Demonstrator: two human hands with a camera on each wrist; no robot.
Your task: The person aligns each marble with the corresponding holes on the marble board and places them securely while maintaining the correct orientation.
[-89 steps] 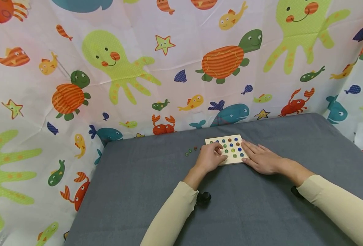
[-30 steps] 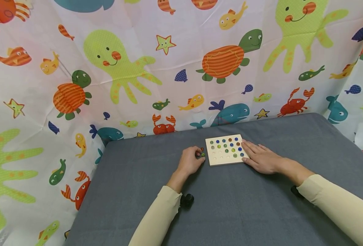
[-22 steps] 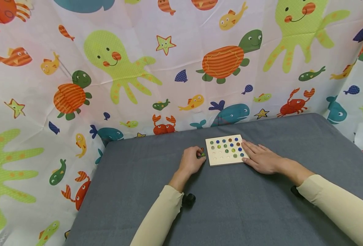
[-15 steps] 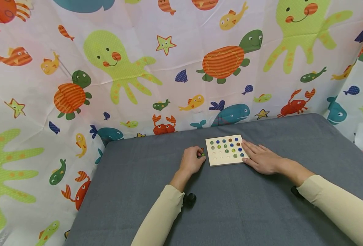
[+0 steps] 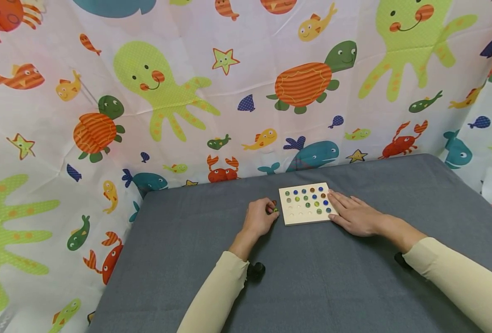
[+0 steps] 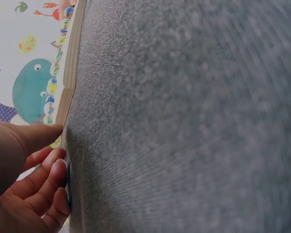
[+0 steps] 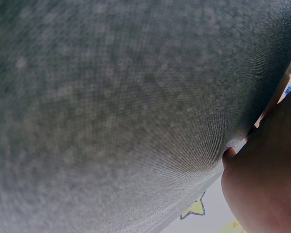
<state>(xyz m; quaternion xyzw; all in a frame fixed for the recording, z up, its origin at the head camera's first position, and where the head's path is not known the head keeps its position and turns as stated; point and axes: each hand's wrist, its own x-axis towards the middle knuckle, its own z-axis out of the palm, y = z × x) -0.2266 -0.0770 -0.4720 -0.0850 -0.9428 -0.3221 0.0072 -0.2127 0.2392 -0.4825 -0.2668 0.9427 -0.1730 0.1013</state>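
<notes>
Our left hand point(image 5: 257, 217) rests low on the surface point(image 5: 187, 259), just beside the left edge of the board point(image 5: 295, 220), with thumb point(image 6: 45, 135) and fingers point(image 6: 58, 170) bent round a green marble point(image 5: 276, 210). The grip is narrow and seems to hold it, though we cannot tell whether it is lifted at all. Our right hand point(image 5: 351, 215) lies with straight fingers over the board's right edge.

A brown marble point(image 5: 274, 202) sits close by the left fingers, so we do well to pinch with the tips alone and lift straight up, lest we knock it away. A light, even press from the right hand should stop the board sliding.

The head view lays out the whole board: marbles point(image 5: 314, 197) fill most places, and five hollows point(image 5: 301, 213) toward its near left corner stand bare. The left wrist view hides those hollows, but shows the board's thick edge and marbles standing proud of its top. The right wrist view gives mostly surface.
</notes>
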